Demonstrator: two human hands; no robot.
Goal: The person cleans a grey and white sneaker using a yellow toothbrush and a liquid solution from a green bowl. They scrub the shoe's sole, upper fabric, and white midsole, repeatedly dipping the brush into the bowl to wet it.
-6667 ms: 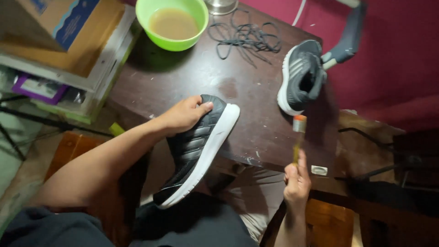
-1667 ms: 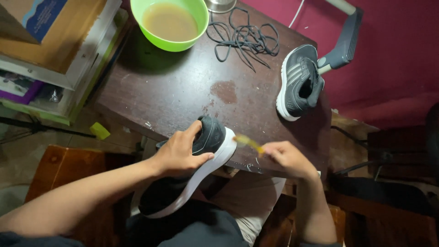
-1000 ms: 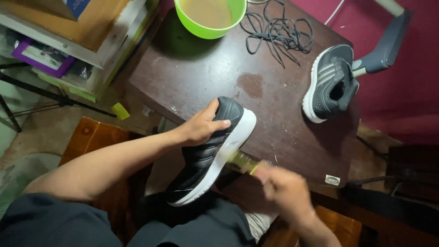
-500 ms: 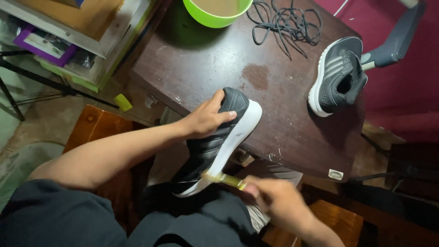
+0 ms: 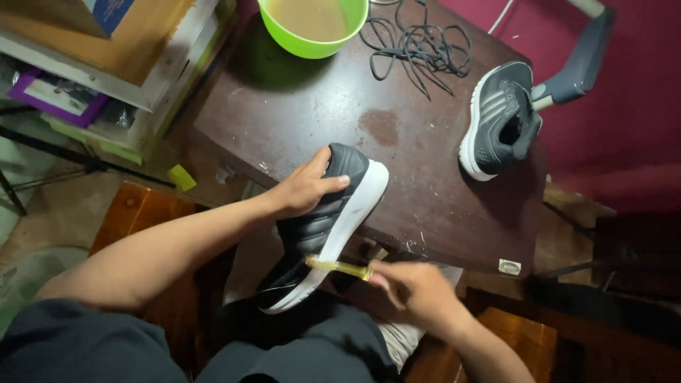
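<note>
We grip the black leather sneaker with the white rubber sole (image 5: 323, 230) in our left hand (image 5: 305, 190), fingers wrapped over its toe end — the toe rests on the edge of the dark brown wooden surface (image 5: 305, 106) while the heel points down toward our lap. Our right hand (image 5: 415, 292) is closed around the handle of a small yellow translucent brush (image 5: 339, 266), whose tip touches the white sole near the middle. Farther back on the surface sit a second grey sneaker (image 5: 496, 120), a tangle of dark laces (image 5: 415, 46) and a lime-green plastic bowl of murky water (image 5: 314, 25).
</note>
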